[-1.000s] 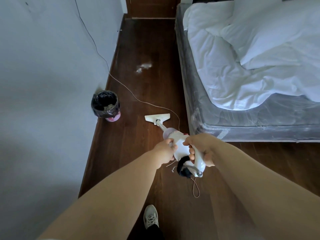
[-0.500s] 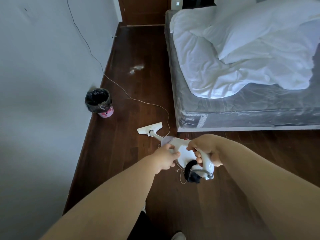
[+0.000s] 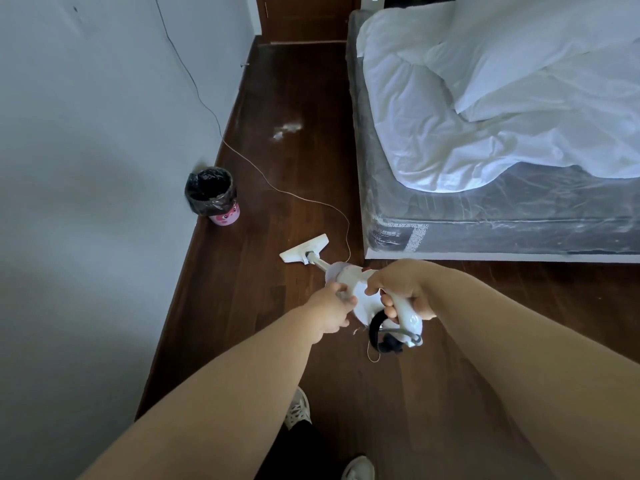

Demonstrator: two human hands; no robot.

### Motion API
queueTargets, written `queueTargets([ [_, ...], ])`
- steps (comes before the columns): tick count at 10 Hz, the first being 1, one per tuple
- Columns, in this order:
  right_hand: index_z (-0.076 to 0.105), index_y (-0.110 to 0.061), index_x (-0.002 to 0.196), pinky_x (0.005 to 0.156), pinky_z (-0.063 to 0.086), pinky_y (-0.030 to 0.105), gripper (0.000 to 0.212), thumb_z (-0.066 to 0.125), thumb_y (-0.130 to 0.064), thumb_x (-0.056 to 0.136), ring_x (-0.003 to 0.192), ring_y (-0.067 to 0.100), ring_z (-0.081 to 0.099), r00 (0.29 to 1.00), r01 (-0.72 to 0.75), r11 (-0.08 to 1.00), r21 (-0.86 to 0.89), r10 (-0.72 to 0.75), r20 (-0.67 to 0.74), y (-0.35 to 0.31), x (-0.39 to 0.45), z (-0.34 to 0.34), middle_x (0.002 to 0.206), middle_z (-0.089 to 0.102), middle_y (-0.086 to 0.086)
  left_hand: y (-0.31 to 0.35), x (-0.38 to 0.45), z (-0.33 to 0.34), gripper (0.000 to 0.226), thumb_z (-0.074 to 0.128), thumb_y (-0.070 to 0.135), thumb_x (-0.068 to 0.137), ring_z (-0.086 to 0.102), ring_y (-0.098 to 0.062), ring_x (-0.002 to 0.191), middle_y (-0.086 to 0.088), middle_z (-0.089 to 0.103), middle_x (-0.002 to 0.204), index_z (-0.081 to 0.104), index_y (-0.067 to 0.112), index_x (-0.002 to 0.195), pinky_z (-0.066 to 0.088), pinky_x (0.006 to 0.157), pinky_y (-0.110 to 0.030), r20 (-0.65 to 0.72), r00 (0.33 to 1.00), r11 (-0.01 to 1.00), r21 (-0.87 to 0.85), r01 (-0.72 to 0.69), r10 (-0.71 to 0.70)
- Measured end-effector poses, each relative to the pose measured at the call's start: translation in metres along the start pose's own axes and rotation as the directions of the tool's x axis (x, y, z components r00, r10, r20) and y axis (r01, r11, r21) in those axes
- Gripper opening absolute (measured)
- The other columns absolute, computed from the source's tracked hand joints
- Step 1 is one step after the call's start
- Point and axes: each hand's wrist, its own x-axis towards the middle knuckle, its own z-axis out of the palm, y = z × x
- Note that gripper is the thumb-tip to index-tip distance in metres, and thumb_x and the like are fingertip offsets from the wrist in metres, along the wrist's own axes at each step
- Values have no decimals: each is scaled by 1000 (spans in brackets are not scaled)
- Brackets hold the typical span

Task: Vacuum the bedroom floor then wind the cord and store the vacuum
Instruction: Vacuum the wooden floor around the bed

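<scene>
A white stick vacuum (image 3: 349, 285) leans toward me over the dark wooden floor (image 3: 242, 306). Its flat floor head (image 3: 304, 248) rests on the boards near the bed's corner. My right hand (image 3: 401, 289) grips the white handle at the top. My left hand (image 3: 332, 306) holds the left side of the vacuum's body. A thin white cord (image 3: 263, 174) runs from the vacuum across the floor and up the left wall. A black strap and a loop of cord hang below the handle. A white clump of fluff (image 3: 286, 129) lies farther up the aisle.
A bed (image 3: 450, 216) with a plastic-wrapped grey mattress and a white duvet (image 3: 485, 98) fills the right. A small pink bin (image 3: 213, 195) with a black liner stands by the white wall (image 3: 86, 168). My shoes (image 3: 298, 408) show at the bottom. A wooden door lies at the aisle's end.
I have stepped back from the bed; the floor head has slid back toward me, away from the fluff. Both hands keep their hold on the vacuum.
</scene>
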Motion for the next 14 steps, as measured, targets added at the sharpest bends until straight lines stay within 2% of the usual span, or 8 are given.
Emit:
queueTargets([
  [1, 52, -8, 93, 54, 36, 29, 4, 49, -9, 92, 50, 19, 34, 1000, 1, 1000, 6, -1, 6, -15, 17, 7, 54, 37, 6, -4, 16, -15, 48, 51, 22, 99, 61, -30, 117, -14, 56, 135, 38, 16, 144, 53, 95, -41, -105, 994, 998, -51, -30, 24],
  [3, 52, -6, 101, 51, 37, 28, 11, 51, -8, 91, 48, 19, 36, 1000, 4, 1000, 21, -3, -24, -61, 54, 15, 51, 39, 6, 3, 53, -62, 49, 48, 32, 100, 65, -22, 110, -8, 54, 138, 35, 26, 147, 53, 96, -38, -99, 995, 999, -44, -5, 0],
  [5, 52, -3, 94, 50, 36, 27, 6, 52, -8, 91, 47, 19, 36, 999, -18, 999, 48, 21, -47, -108, 89, 19, 52, 39, 7, 16, 93, -107, 50, 51, 26, 99, 59, -27, 119, -7, 52, 141, 37, 22, 146, 51, 99, -42, -107, 994, 1000, -18, -11, 9],
  [6, 51, -4, 91, 51, 36, 29, 5, 52, -9, 91, 49, 19, 36, 998, -31, 998, 57, 34, -44, -118, 94, 17, 52, 40, 7, 18, 102, -117, 52, 50, 27, 100, 60, -27, 119, -7, 51, 142, 33, 24, 148, 52, 99, -43, -74, 997, 1000, 13, 11, -10],
  [8, 49, -6, 83, 51, 36, 28, 9, 53, -8, 90, 47, 19, 36, 998, -37, 997, 61, 40, -54, -116, 90, 7, 47, 40, 6, 27, 104, -111, 55, 54, 31, 96, 60, -30, 119, -12, 54, 138, 36, 20, 147, 52, 98, -43, -72, 997, 997, -71, -24, 19],
  [11, 49, -8, 78, 50, 36, 27, 13, 52, -7, 91, 48, 19, 35, 998, -20, 1000, -20, 19, -52, -40, 38, -32, 45, 39, 5, 27, 59, -19, 57, 53, 38, 96, 61, -32, 118, -15, 57, 135, 35, 16, 146, 52, 96, -40, -72, 997, 997, -69, -47, 42],
  [13, 47, -7, 71, 50, 34, 25, 21, 51, -8, 92, 46, 18, 33, 999, -17, 993, -120, 11, -53, 61, -29, -85, 44, 37, 4, 28, 2, 103, 57, 55, 38, 96, 62, -32, 115, -16, 59, 132, 37, 14, 144, 53, 95, -37, -50, 996, 993, -84, -84, 80],
  [14, 46, -7, 69, 50, 33, 24, 24, 51, -9, 92, 44, 17, 32, 998, -38, 989, -142, 30, -63, 95, -52, -108, 44, 37, 3, 32, -12, 145, 60, 56, 42, 94, 63, -31, 115, -16, 59, 131, 37, 14, 144, 52, 97, -43, -17, 996, 993, -76, -88, 87],
])
